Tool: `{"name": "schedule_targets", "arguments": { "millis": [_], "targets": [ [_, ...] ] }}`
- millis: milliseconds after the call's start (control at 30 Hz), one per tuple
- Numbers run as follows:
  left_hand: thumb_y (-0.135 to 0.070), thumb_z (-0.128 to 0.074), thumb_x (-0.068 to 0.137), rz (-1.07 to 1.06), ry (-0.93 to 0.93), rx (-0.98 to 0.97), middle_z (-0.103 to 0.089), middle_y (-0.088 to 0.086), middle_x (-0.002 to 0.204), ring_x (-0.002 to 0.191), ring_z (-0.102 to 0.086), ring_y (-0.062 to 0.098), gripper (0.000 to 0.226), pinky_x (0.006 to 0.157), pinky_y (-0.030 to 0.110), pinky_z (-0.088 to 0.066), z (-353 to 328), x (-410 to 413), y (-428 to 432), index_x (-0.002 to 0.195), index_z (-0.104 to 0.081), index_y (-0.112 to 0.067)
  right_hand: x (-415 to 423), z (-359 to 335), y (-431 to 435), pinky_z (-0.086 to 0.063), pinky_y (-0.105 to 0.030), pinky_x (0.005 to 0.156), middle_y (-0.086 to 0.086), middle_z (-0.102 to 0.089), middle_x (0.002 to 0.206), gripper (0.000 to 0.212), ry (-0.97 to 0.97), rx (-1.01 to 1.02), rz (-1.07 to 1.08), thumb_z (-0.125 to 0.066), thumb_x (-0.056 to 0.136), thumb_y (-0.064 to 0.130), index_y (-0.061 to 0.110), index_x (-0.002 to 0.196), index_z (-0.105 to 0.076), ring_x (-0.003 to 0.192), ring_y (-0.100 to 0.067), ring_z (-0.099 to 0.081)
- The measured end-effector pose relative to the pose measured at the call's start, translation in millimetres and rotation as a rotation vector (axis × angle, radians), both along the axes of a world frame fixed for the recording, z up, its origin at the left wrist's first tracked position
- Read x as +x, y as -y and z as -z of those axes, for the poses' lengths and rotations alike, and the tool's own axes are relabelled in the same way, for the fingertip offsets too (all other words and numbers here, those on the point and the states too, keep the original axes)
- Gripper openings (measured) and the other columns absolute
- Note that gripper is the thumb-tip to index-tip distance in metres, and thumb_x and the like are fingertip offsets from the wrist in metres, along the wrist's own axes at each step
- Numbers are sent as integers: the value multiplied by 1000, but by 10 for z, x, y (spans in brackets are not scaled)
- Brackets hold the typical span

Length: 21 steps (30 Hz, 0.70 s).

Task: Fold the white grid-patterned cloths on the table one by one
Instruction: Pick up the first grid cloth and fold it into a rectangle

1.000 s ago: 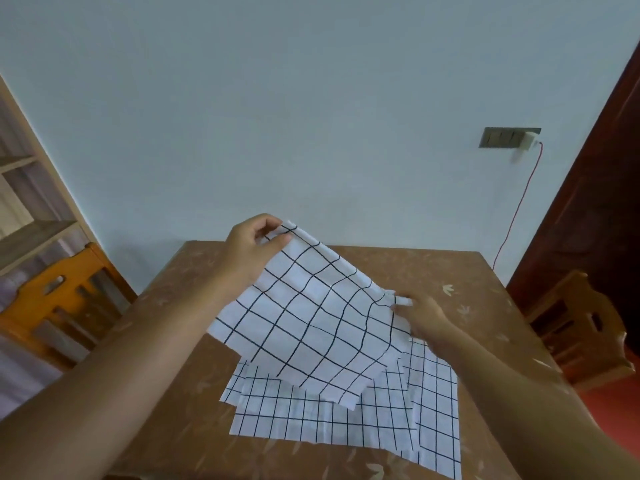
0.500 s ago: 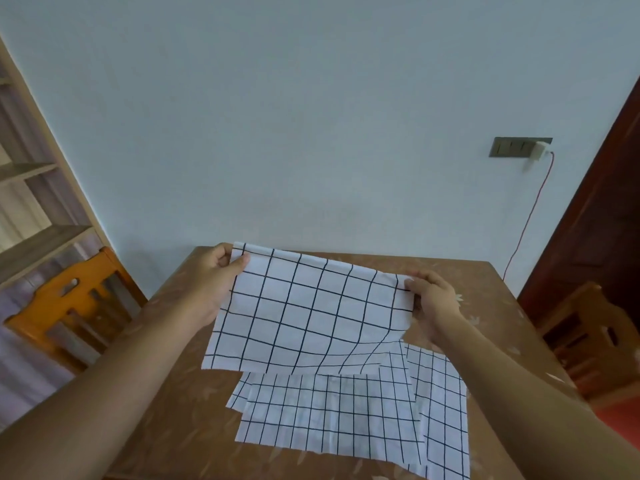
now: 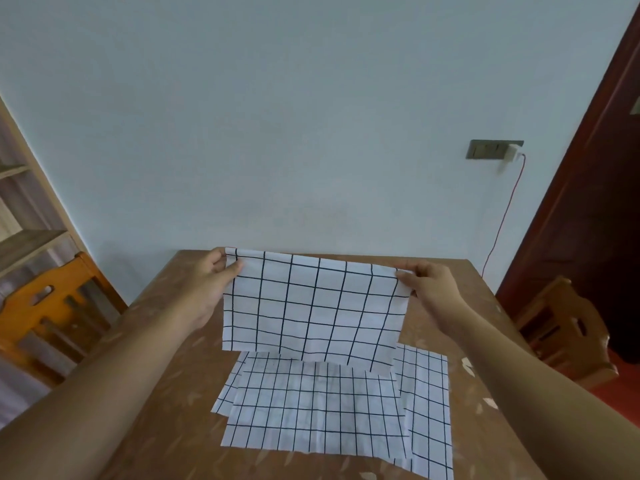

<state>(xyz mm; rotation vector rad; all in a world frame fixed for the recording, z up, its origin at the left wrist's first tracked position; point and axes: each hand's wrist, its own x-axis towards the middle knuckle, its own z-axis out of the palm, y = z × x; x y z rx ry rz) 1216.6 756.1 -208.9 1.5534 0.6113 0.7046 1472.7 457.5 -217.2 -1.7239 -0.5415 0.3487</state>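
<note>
My left hand (image 3: 211,282) pinches the top corner of the lifted cloth (image 3: 313,306) at ten o'clock; my right hand (image 3: 429,284) pinches the opposite corner at two o'clock. The top edge runs taut between them and the sheet hangs above the table (image 3: 156,341). At six o'clock the remaining cloths (image 3: 318,410) lie overlapped, with bare tabletop on both sides.

A single head-worn wide-angle view was given. It was aimed forward and slightly down, close over the counter (image 3: 166,341), with the wall (image 3: 311,116) filling 12 o'clock and both forearms entering from 7 and 5 o'clock.
</note>
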Motion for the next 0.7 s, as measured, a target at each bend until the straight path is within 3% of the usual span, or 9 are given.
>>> {"name": "schedule_targets", "arguments": {
  "millis": [67,133,233,300,400,467,533,633,700],
  "targets": [
    [-42,-75,83,18,-4,27,-66,26,123,121,-63,39,47,112,57,-42,16,11,-5,115,-67,-9,-31,-37,49,-51,-23,56,14,-65,58,22,85,-47,16,-69,98,18,17,76,-72,51,-5,-58],
    [-36,-70,90,-8,-31,43,-71,23,116,115,-66,37,35,109,53,-45,11,16,14,112,-68,-10,-36,-37,98,-31,-21,48,9,-41,52,40,184,-79,35,-65,101,22,15,63,-52,46,-6,-33],
    [-37,-68,94,-22,-60,121,-72,16,110,102,-67,31,33,93,41,-49,-62,37,129,109,-64,-7,46,-14,157,-25,-31,54,1,-32,59,45,295,-216,15,-59,104,28,14,67,-38,55,-15,-30],
    [-31,-64,99,-8,-59,171,-72,10,116,111,-67,29,32,100,39,-49,-201,53,290,120,-62,-6,112,8,194,-32,-33,57,1,-44,62,41,311,-333,-8,-59,103,31,12,69,-47,59,-20,-42],
    [-23,-58,103,10,-120,331,-66,-8,101,85,-60,6,17,71,1,-43,-417,122,494,119,-60,-20,79,-24,162,-51,-38,79,0,-69,99,25,325,-484,-109,-65,97,40,16,102,-68,92,-24,-66],
    [-22,-58,103,68,-180,497,-60,-12,89,69,-50,0,7,56,4,-39,-556,193,637,106,-63,-23,-117,-131,16,-48,-35,95,7,-64,122,42,321,-464,-247,-71,91,44,23,126,-64,114,-17,-61],
    [-23,-61,101,146,-201,612,-63,-16,87,69,-54,1,13,63,13,-40,-641,295,726,94,-65,-33,-430,-319,-215,-45,-31,105,16,-62,130,58,294,-364,-405,-76,84,50,29,136,-58,122,-7,-58],
    [-24,-64,98,232,-256,754,-65,-24,86,81,-59,-11,19,69,12,-39,-742,374,819,89,-63,-41,-787,-494,-540,-52,-28,85,15,-71,101,40,333,-239,-529,-77,82,46,26,114,-66,93,-5,-66],
    [-29,-67,96,268,-257,813,-66,-21,86,81,-59,-6,7,70,18,-43,-855,376,900,94,-66,-36,-897,-566,-625,-39,-29,63,9,-51,70,22,379,-176,-528,-72,92,28,13,84,-58,64,-10,-46]
  ]
}}
